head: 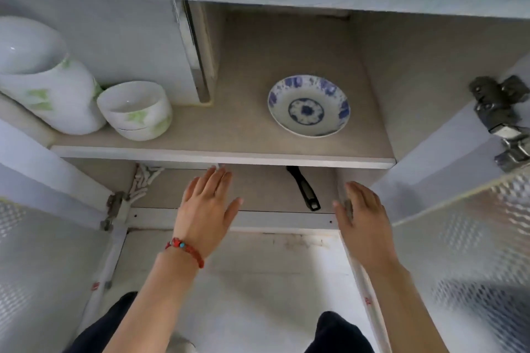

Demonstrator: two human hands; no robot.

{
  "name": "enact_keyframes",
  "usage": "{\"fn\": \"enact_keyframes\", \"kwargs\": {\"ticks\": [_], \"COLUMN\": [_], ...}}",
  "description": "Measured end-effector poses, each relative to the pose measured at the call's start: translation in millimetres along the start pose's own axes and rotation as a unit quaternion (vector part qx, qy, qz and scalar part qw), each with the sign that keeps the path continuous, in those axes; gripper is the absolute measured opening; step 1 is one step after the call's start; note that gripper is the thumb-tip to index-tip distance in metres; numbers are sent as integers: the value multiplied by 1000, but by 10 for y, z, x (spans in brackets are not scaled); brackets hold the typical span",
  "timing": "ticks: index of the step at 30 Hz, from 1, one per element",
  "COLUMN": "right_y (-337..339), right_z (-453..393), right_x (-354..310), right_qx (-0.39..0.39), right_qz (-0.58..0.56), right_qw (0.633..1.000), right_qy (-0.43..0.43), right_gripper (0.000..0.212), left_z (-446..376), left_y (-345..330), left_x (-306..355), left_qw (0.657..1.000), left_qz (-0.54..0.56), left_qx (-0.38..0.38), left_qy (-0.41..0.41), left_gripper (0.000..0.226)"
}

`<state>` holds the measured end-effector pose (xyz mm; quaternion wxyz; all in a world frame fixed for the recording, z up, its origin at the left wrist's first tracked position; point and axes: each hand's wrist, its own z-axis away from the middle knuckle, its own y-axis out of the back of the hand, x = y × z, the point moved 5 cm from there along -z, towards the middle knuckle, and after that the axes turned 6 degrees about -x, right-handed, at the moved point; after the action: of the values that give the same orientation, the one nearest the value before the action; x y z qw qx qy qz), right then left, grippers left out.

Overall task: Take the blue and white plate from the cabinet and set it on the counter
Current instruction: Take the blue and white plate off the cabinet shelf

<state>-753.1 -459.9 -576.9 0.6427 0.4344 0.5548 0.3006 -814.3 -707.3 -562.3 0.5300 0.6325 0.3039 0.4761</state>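
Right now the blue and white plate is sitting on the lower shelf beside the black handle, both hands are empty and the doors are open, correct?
Not quite. The head view shows the blue and white plate on the upper shelf, alone on its right side; the black handle lies on the shelf below. The rest holds: left hand and right hand are empty, and the doors are open.

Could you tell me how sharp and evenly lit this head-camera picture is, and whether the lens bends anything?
Head view: soft, even light with no hard glare; the plate on the upper shelf is fairly sharp, while both hands, left hand and right hand, and the bowls look slightly smeared; the wide lens bows the open doors outward at the edges.
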Motion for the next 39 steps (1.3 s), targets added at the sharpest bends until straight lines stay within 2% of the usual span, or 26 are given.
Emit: {"fn": "enact_keyframes", "kwargs": {"ticks": [9,12,14,17,22,27,32,39], "right_y": [29,166,255,332,303,183,140,93], "right_z": [-625,-864,-1051,-1318,-1706,-1944,-1965,-1640], "right_x": [57,69,108,160,284,357,353,251], "right_qx": [135,168,193,222,202,142,156,198], "right_qz": [-28,-51,-66,-96,-105,-132,-145,-189], "right_qw": [987,981,977,970,974,981,977,962], "right_qy": [76,86,64,34,8,-18,-24,6], "right_gripper": [38,36,35,35,21,16,13,14], "left_z": [-647,-888,-1075,-1349,-1697,-1906,-1941,-1729], "left_y": [-95,-84,-96,-135,-216,-215,-220,-242], "left_x": [-9,28,53,88,119,142,176,52], "left_qw": [994,991,984,977,970,965,932,878], "left_qz": [-4,71,142,182,218,235,336,441], "left_qx": [97,106,101,110,107,102,109,172], "left_qy": [-53,-49,-24,4,30,63,77,73], "left_gripper": [47,44,42,40,31,26,21,18]}}
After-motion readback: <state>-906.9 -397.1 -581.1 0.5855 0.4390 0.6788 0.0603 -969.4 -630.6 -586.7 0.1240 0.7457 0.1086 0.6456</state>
